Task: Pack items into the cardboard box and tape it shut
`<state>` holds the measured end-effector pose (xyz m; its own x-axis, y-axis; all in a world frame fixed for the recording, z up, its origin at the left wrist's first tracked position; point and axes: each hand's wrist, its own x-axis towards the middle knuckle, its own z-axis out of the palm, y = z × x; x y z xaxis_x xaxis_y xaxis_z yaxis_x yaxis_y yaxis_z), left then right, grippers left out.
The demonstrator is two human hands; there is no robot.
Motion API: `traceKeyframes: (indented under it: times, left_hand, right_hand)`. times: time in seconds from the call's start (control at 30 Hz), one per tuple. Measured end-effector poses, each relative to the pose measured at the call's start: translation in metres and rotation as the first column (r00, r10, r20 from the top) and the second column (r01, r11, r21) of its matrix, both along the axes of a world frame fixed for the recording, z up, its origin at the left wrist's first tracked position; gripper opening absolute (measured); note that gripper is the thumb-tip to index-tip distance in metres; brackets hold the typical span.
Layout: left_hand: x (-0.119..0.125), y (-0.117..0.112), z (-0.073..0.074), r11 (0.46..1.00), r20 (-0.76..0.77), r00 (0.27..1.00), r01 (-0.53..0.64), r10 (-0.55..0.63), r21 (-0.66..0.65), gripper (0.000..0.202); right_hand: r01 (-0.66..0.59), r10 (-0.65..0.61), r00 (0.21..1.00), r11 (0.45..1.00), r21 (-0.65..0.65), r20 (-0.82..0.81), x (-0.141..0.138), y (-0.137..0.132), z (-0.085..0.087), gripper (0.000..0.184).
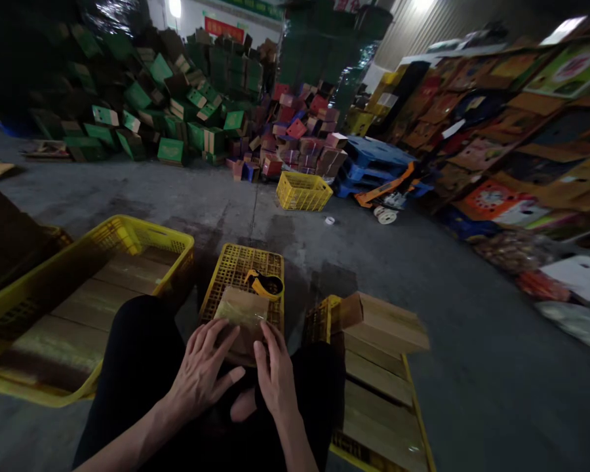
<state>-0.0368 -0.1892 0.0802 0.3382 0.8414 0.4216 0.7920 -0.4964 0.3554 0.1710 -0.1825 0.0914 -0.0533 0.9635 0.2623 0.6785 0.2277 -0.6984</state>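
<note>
Between my knees a small cardboard box (244, 308) with shiny clear tape across its top rests on an upturned yellow crate (240, 255). My left hand (204, 360) lies on the box's left near side, fingers spread. On the right near edge of the box, my right hand (274, 367) touches with its fingers stretched out. Just beyond the box, a yellow tape dispenser (264, 284) sits on the crate. The near side of the box is partly hidden by my hands.
At left, a large yellow crate (177, 246) holds several cardboard boxes. Another crate (417, 400) at right carries boxes, one tilted on top (386, 321). Farther off are a yellow basket (303, 191), a pallet jack (386, 196), blue pallets (373, 154) and heaped green cartons (170, 151).
</note>
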Motion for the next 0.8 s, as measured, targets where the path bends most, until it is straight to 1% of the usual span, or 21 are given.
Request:
traceKeyframes:
  times: [0.1, 0.3, 0.5, 0.63, 0.8]
  left_hand:
    - [0.006, 0.005, -0.001, 1.0, -0.011, 1.0, 0.022, -0.022, 0.002, 0.073]
    - [-0.004, 0.013, -0.001, 0.998, -0.069, 0.996, 0.056, -0.055, 0.009, 0.069]
    - [-0.003, 0.009, -0.005, 0.998, -0.092, 0.995, 0.05, -0.047, 0.034, 0.065]
    - [-0.003, 0.007, -0.007, 0.998, -0.069, 0.997, 0.046, -0.043, 0.041, 0.061]
    - [-0.007, 0.021, -0.002, 1.0, -0.054, 0.999, 0.006, -0.005, 0.009, 0.052]
  right_hand:
    - [0.025, -0.025, 0.999, 0.999, 0.022, 0.022, -0.002, 0.001, -0.004, 0.045]
    - [0.025, -0.047, 0.987, 0.989, 0.145, 0.152, -0.016, 0.007, -0.008, 0.053]
    - [-0.018, -0.007, 0.973, 0.994, 0.108, 0.23, -0.031, 0.015, -0.002, 0.058]
    - [-0.041, 0.013, 0.967, 0.994, 0.106, 0.254, -0.035, 0.015, -0.004, 0.061]
    - [-0.087, 0.055, 0.961, 0.991, 0.105, 0.271, -0.036, 0.011, -0.01, 0.064]
